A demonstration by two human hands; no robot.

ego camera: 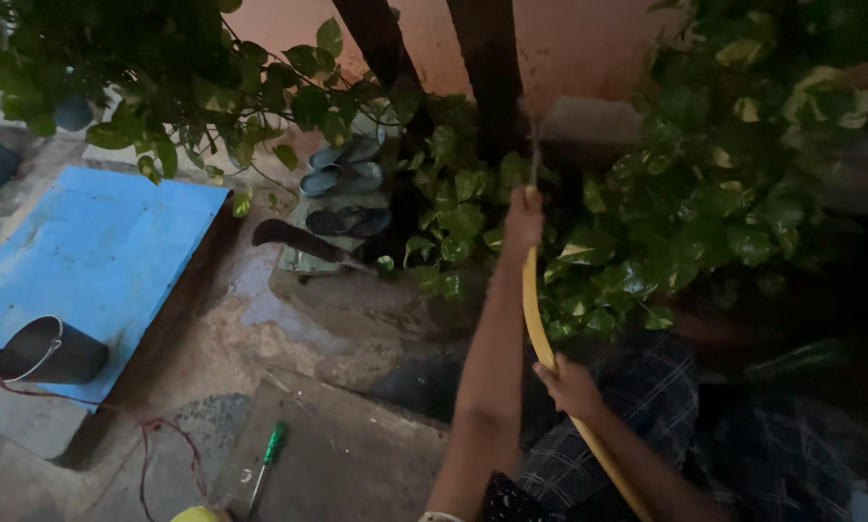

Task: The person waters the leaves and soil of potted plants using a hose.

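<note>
My left hand (524,218) is raised and closed around the tip of a yellow hose (535,319). A thin jet of water (533,145) leaves the hose tip upward toward the leafy green plants (647,222). My right hand (570,387) grips the same hose lower down, near my lap. The hose curves down past my checked cloth (656,406) to the bottom edge of the view.
Two dark tree trunks (492,68) stand before a pink wall. Slippers (345,179) and a curved blade (303,242) lie on a wet stone step. To the left are a blue board (95,251), a dark bucket (52,351), a red cord (168,435) and a green-handled screwdriver (269,454).
</note>
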